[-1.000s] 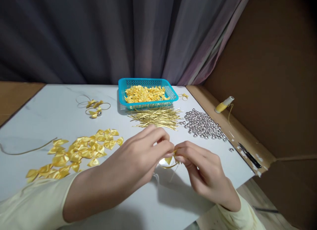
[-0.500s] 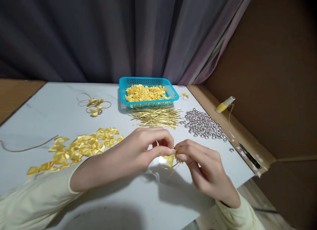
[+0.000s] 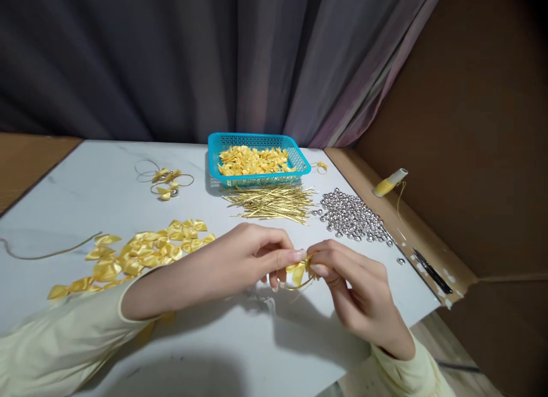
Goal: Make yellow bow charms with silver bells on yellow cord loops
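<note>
Both hands meet over the front of the table around a small yellow ribbon bow (image 3: 297,272) with a thin gold cord loop (image 3: 300,286) hanging from it. My left hand (image 3: 261,257) has its thumb and fingers closed at the bow's left side. My right hand (image 3: 355,280) pinches the bow's right side between thumb and fingertips. The fingers cover much of the bow, and whatever sits at its middle is hidden. Loose yellow bows (image 3: 145,251) lie beside and beyond my left forearm.
Behind the hands stand a blue basket (image 3: 259,180) of yellow bows and a pile of gold cords (image 3: 272,203). Silver rings (image 3: 353,214) are heaped at right. On the cardboard edge lie a thread spool (image 3: 390,183) and black snips (image 3: 432,270). Corded bows (image 3: 166,183) rest back left.
My left thumb has moved slightly right and up along the bow, and the left fingers have curled lower behind it. My right hand keeps its pinch, almost in place.
</note>
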A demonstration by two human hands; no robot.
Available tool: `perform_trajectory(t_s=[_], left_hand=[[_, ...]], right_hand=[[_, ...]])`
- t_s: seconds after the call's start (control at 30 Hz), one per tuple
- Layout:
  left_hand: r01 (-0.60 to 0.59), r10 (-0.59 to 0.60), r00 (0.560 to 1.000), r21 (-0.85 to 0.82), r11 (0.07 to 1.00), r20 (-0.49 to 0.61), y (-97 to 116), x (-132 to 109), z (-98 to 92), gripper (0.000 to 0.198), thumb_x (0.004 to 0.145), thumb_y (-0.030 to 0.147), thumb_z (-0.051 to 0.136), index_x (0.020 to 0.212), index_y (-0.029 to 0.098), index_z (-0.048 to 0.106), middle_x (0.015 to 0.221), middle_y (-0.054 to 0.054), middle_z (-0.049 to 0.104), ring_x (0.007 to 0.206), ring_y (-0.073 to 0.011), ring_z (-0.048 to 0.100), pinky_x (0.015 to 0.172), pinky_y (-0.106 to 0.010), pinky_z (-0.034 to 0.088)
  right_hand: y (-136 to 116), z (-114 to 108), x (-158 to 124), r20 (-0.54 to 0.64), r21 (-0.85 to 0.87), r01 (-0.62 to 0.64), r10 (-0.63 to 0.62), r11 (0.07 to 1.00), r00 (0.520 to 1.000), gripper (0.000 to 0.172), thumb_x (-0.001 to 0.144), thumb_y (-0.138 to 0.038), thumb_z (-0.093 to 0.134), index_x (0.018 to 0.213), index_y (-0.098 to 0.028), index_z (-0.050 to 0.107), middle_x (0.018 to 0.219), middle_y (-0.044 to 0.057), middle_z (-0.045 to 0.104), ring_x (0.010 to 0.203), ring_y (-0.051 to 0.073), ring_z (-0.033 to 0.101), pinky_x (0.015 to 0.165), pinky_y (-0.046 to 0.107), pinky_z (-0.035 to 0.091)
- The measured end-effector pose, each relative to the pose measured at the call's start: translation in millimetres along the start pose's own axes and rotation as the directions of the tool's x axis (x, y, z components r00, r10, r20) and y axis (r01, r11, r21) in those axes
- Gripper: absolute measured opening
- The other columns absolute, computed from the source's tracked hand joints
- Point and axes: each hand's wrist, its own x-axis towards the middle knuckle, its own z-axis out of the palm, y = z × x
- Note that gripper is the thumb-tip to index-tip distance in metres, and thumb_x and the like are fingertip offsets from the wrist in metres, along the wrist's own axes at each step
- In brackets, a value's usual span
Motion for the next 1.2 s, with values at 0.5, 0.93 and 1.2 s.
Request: perform_trajectory(t_s=[0.5, 0.93, 1.2], left_hand=[[-0.299, 0.402, 0.904, 0.452, 0.84, -0.148, -0.2, -9.2, 7.6, 0.024, 0.098, 0.02, 0.041, 0.076, 0.019, 0.051, 0.066, 0.006, 0.053, 0.061, -0.0073, 0.052, 0.06, -0.02, 0.037], [-0.315, 0.39, 0.92, 0.552, 0.772, -0.022, -0.6, -8.5, -1.8, 0.025, 0.1, 0.024, 0.036, 0.079, 0.02, 0.047, 0.068, 0.005, 0.051, 0.06, -0.0084, 0.05, 0.058, -0.022, 0.035], [-0.342, 0.396, 0.918, 0.561, 0.754, 0.027, 4.5, -13.3, -13.0, 0.022, 0.097, 0.021, 0.041, 0.08, 0.02, 0.054, 0.068, 0.005, 0.055, 0.057, -0.0084, 0.05, 0.055, -0.021, 0.034]], right_hand=[[-8.1, -5.2, -7.3, -0.191, -0.076, -0.109, 0.093, 0.991, 0.977, 0.019, 0.089, -0.002, 0.045, 0.089, -0.014, 0.059, 0.114, 0.011, 0.053, 0.103, 0.018, 0.055, 0.081, 0.03, 0.045], [11.9, -19.3, 0.0, 0.033, 0.805, -0.332, 0.522, 0.491, 0.852, 0.02, 0.098, -0.026, 0.044, 0.085, -0.015, 0.055, 0.072, 0.001, 0.058, 0.043, 0.003, 0.03, 0.045, 0.018, 0.028], [-2.0, -22.6, 11.4, 0.052, 0.438, -0.414, 0.438, 0.798, 0.898, 0.009, 0.095, -0.028, 0.052, 0.1, -0.021, 0.054, 0.056, -0.007, 0.03, 0.048, 0.007, 0.027, 0.043, 0.018, 0.021]])
